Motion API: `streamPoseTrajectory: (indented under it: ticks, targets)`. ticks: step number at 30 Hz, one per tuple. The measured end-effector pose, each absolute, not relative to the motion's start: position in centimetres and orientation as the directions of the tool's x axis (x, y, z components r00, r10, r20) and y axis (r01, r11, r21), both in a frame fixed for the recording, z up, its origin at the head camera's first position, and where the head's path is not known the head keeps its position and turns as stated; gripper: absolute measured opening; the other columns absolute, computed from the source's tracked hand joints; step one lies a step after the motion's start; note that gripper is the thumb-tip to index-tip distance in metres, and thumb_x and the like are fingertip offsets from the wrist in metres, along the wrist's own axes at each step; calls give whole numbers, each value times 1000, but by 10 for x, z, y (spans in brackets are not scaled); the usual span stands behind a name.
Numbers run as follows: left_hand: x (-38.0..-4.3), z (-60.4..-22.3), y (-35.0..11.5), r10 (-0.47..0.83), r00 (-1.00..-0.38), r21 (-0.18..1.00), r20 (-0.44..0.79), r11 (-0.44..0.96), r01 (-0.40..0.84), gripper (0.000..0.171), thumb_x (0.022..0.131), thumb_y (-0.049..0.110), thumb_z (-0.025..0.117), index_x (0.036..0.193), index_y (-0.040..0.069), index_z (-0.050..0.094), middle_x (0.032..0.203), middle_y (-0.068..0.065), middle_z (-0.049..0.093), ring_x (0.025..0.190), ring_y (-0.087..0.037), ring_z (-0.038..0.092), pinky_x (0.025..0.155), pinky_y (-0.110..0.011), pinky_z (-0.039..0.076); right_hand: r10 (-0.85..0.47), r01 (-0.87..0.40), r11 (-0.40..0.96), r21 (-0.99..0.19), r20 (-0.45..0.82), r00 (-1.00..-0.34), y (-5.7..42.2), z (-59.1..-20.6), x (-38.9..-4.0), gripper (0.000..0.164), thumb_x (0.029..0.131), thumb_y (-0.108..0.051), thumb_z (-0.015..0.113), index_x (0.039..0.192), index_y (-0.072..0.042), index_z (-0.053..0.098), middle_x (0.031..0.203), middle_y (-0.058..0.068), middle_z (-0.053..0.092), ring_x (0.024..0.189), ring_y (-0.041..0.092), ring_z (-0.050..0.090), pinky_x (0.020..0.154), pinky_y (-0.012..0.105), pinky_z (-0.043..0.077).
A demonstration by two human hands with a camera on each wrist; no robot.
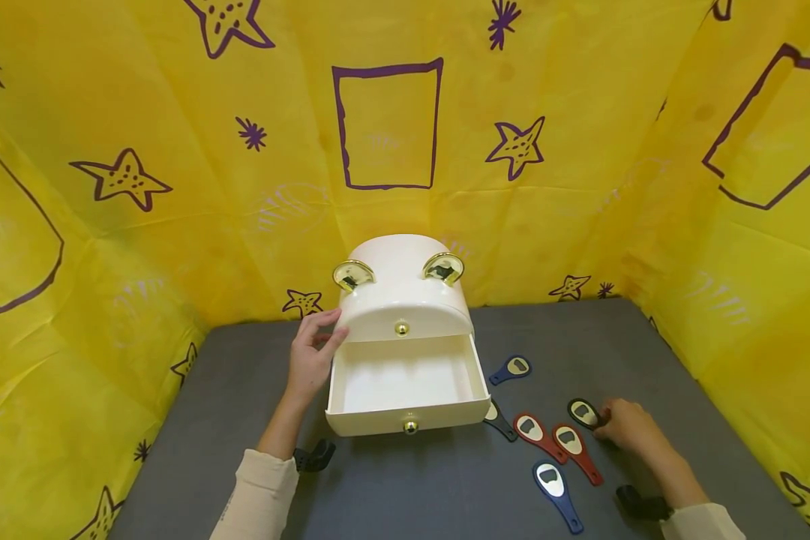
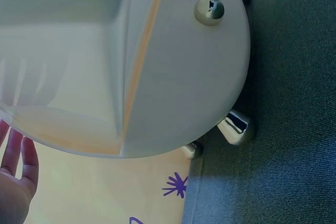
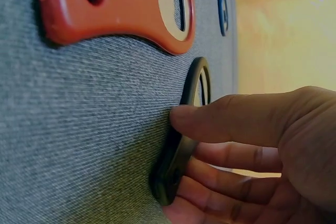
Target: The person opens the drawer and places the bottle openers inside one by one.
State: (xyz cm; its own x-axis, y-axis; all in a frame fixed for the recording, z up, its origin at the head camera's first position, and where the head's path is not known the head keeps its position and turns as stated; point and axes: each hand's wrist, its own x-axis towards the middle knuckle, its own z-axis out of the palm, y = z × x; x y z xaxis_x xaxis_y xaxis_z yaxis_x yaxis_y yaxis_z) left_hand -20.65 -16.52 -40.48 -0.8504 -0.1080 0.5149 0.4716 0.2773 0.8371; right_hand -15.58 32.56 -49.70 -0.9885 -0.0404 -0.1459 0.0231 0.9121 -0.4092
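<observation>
My right hand (image 1: 631,427) pinches a black bottle opener (image 1: 583,412) by its handle, thumb on one side and fingers on the other. In the right wrist view this black opener (image 3: 202,85) is tipped up on its edge at the cloth. My left hand (image 1: 312,356) rests its fingertips against the left side of a cream drawer box (image 1: 405,270) with gold-rimmed ears. The box's lower drawer (image 1: 408,375) is pulled out and bare inside. The red bottle opener (image 3: 126,9) lies beside my right hand.
Two red openers (image 1: 538,435), a blue opener (image 1: 557,491) in front, another blue opener (image 1: 511,370) farther back and a dark opener (image 1: 502,421) partly under the drawer lie on the grey table (image 1: 405,495). Yellow patterned cloth (image 1: 391,210) encloses the back and sides.
</observation>
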Motion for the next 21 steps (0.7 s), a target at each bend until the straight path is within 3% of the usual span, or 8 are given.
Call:
streamPoseTrajectory:
  ticks: [21]
  targets:
    - [-208,-407,-166,-98,-829,816,551,273,510,28,85,-7,68,111,-14,63,117,-32,57,103,4,51,78,-8,46,-118,-90,898,-430,-39,-992,329,-502,-152,23,64,-10,77,79,1,63,66,0,55,63,14,47,56,27,38]
